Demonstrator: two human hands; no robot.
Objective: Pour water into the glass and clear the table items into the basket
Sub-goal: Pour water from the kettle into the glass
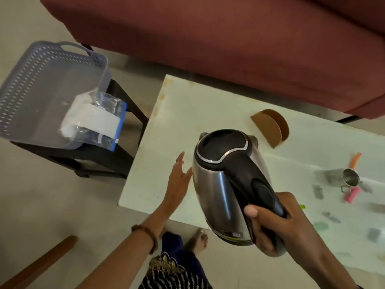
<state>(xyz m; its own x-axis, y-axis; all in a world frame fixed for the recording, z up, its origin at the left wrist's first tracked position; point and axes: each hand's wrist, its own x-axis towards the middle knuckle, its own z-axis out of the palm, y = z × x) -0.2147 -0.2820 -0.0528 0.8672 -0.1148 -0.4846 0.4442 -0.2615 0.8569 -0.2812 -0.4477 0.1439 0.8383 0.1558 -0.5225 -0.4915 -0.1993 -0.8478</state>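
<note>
Grey plastic basket [41,80] far left on a dark stand [116,155], clear bag [98,119] lying in it. Left hand [177,184] flat, fingers [180,161] straight, holding nothing, just beside the kettle wall. Steel kettle [220,184] held above the white table [177,113], lid closed, tilted. Right hand [277,224] wrapped round its black handle. Brown cardboard holder [270,128] behind. Steel cup [350,178] far right among small blurred items; no glass made out.
</note>
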